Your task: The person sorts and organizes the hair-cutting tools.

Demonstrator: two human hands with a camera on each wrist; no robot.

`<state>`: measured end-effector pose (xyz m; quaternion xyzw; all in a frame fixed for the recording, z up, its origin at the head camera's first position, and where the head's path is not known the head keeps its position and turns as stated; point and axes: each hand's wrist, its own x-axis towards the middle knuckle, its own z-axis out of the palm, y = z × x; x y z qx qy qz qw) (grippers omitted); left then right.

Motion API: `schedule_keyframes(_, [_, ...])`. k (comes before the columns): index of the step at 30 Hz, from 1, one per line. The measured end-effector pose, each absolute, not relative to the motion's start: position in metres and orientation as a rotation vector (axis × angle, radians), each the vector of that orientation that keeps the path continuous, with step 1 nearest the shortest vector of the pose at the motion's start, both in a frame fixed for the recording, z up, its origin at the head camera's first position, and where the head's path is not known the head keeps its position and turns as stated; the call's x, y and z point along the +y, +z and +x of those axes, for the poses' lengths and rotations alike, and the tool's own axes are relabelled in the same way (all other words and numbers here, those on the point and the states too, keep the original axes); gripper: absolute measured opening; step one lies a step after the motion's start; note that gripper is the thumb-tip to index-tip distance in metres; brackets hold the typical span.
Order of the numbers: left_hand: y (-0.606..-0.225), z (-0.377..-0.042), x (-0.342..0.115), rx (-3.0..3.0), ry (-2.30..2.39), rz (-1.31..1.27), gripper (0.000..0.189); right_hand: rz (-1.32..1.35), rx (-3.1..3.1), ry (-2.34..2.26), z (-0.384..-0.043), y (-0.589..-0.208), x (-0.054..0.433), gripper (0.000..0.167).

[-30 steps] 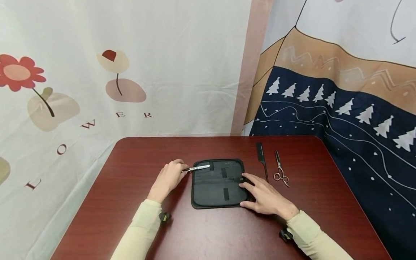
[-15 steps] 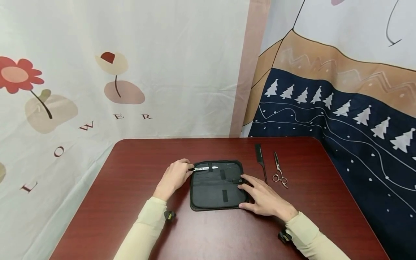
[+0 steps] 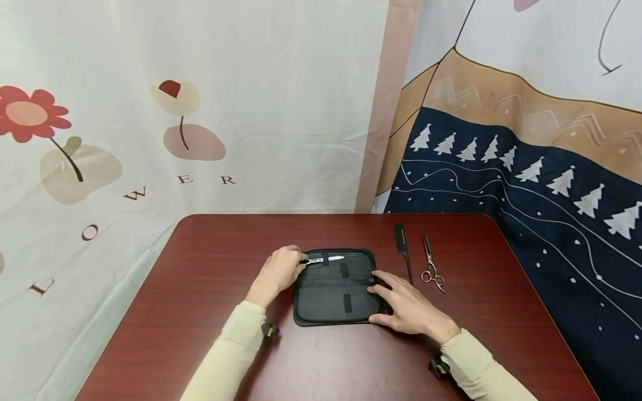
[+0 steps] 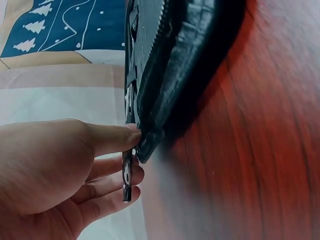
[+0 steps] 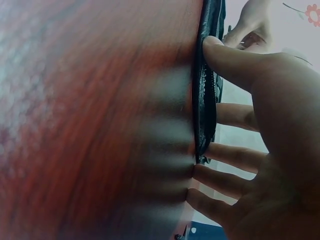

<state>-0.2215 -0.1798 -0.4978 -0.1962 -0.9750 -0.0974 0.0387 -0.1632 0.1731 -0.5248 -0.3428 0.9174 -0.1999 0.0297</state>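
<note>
A black zip case (image 3: pixel 323 305) lies unfolded flat on the table, with elastic loops on its inner face. My left hand (image 3: pixel 278 274) is at its far left corner, pinching the handle end of silver scissors (image 3: pixel 334 258). Their blade runs through the far-left elastic loop (image 3: pixel 325 258). In the left wrist view, the scissors' handle (image 4: pixel 127 175) sticks out past the case edge, between thumb and fingers. My right hand (image 3: pixel 410 305) rests with spread fingers on the case's right side. The thumb (image 5: pixel 215 45) touches the case rim in the right wrist view.
A black tail comb (image 3: pixel 401 240) lies right of the case, beyond my right hand. Beside it is a second pair of scissors (image 3: pixel 429 262) with ring handles. The reddish-brown table (image 3: pixel 241 231) ends at a printed curtain (image 3: pixel 281 111) behind.
My left hand has moved right, and the scissors' blade has slid rightward through the elastic loop, farther over the case. My right hand has stayed on the case's right side.
</note>
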Motion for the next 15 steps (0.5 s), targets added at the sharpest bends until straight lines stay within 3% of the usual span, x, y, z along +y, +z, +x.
schedule_keyframes(15, [-0.499,-0.228,-0.165,-2.991,-0.227,-0.631,0.017,-1.059,2.827,-0.637,-0.164,-0.525,0.173,0.055])
